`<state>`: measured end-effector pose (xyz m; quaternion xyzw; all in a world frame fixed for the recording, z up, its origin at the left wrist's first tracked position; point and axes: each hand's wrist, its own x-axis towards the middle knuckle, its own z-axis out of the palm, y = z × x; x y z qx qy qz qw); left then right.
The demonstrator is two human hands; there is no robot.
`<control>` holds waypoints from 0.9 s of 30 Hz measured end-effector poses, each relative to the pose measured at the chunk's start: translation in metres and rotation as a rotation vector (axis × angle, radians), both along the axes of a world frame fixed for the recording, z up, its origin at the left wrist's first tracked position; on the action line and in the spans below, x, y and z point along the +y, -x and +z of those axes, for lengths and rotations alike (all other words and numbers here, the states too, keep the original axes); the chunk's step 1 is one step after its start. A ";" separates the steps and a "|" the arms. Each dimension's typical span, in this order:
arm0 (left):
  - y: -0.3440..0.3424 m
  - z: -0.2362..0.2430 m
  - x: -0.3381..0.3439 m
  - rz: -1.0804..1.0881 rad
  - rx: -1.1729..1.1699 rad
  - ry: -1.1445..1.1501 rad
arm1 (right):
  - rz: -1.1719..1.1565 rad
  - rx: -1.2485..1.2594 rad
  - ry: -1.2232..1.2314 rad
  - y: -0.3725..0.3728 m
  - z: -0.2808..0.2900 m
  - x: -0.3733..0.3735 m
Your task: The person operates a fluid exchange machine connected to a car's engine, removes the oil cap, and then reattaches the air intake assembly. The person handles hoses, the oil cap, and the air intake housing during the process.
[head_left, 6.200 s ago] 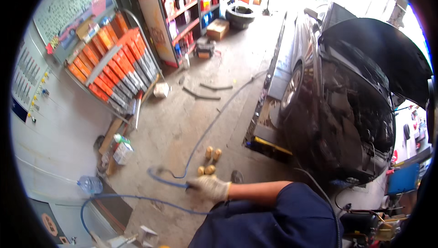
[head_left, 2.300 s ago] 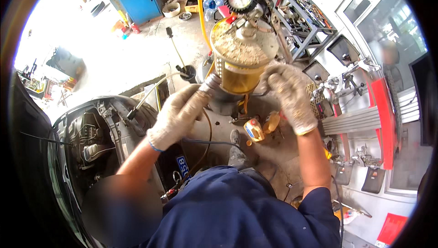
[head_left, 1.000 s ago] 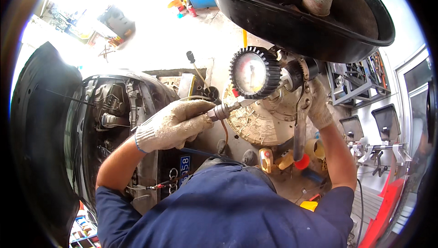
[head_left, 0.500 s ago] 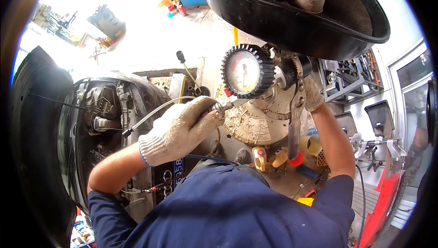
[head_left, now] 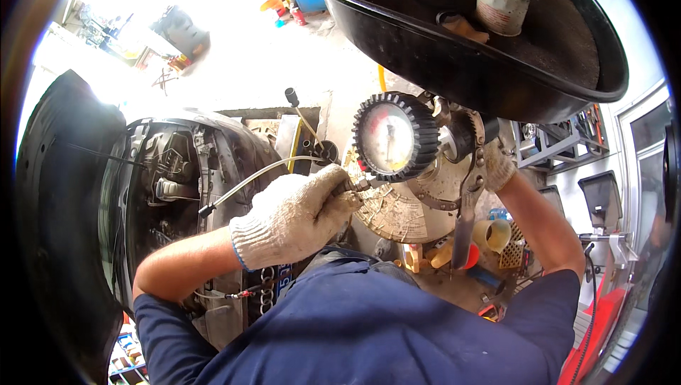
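Observation:
In a knitted work glove, my left hand [head_left: 298, 211] is closed around a metal hose fitting [head_left: 363, 184], just below a round dial gauge [head_left: 389, 137] with a ribbed black rim. My right hand [head_left: 501, 165], gloved too, reaches behind a hanging metal wrench [head_left: 469, 197] with a jointed, chain-like upper part. That hand's fingers are hidden, so its grip does not show. A pale thin tube [head_left: 262, 170] with a dark tip passes beside my left hand. Overhead hangs a wide black drain pan [head_left: 425, 48], with a white oil filter [head_left: 503, 3] inside it.
To the left stands a car with its engine bay [head_left: 167, 172] exposed under a raised hood [head_left: 64, 208]. Jugs and a yellowish container [head_left: 492, 236] sit low beyond my body. A grey tool rack [head_left: 567, 137] is at the right. A socket-ended rod [head_left: 301, 112] rises near the car.
The view has shifted, so the gauge and pan sit farther right and lower. A tan piece in the pan now shows. My left hand still grips the fitting.

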<state>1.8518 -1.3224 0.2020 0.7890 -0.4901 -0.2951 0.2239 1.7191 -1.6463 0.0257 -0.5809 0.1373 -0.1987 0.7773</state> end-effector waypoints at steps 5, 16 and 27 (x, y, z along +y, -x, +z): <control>-0.001 -0.001 -0.007 -0.031 -0.094 0.064 | 0.100 0.011 -0.061 0.006 -0.005 0.000; -0.011 0.001 -0.004 -0.047 0.026 0.032 | 0.025 0.061 0.110 0.028 -0.004 0.007; -0.023 -0.006 -0.012 0.015 0.371 0.098 | -0.310 -0.022 0.065 0.119 0.036 0.057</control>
